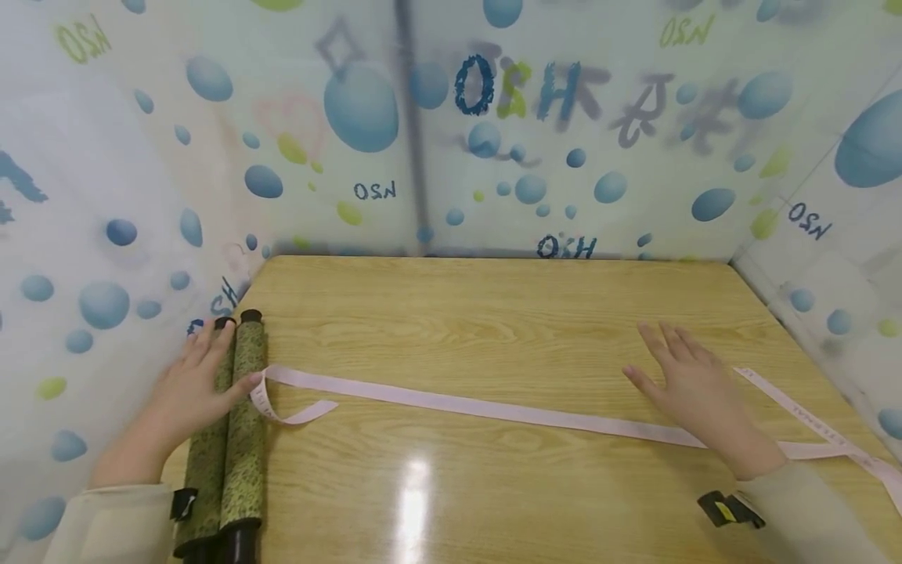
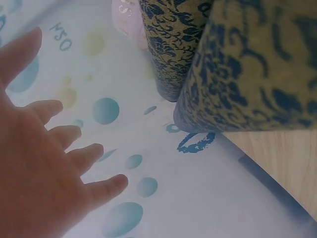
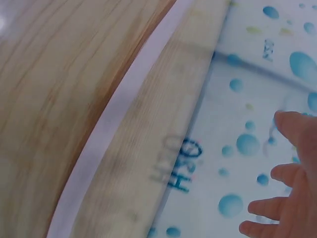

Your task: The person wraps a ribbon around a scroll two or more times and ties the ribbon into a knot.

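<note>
Two rolled scrolls in dark floral-patterned cloth with black end knobs lie side by side at the table's left: an inner scroll (image 1: 245,446) and an outer scroll (image 1: 204,486). My left hand (image 1: 186,392) is over them, fingers spread and straight, holding nothing; the left wrist view shows its fingers apart from the patterned rolls (image 2: 242,74). A pale pink ribbon (image 1: 451,402) with lettering on one face stretches from the inner scroll across the table, its left end looped back. Above the ribbon's right part is my right hand (image 1: 694,392), fingers extended and nothing in them.
The wood-grain table (image 1: 493,313) meets a bubble-printed curtain (image 1: 521,157) at the back, with similar sheeting at both sides. At the right edge the ribbon folds over itself, and one lettered tail (image 1: 789,403) points away from me.
</note>
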Action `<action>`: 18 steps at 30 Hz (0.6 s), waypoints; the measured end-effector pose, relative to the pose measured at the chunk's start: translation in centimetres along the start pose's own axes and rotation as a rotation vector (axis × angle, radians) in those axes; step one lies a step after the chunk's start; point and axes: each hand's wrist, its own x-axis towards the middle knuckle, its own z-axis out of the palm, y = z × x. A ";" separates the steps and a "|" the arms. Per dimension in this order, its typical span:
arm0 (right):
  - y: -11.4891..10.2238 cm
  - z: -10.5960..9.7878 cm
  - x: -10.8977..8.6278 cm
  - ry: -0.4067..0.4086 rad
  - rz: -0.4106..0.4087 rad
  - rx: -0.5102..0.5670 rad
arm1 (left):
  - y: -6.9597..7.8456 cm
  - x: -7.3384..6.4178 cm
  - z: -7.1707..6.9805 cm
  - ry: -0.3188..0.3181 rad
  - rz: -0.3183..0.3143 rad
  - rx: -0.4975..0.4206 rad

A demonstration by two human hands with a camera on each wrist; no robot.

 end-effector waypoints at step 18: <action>-13.4 1.8 6.3 0.038 -0.294 0.045 | -0.5 -2.0 -0.2 -0.054 -0.061 -0.014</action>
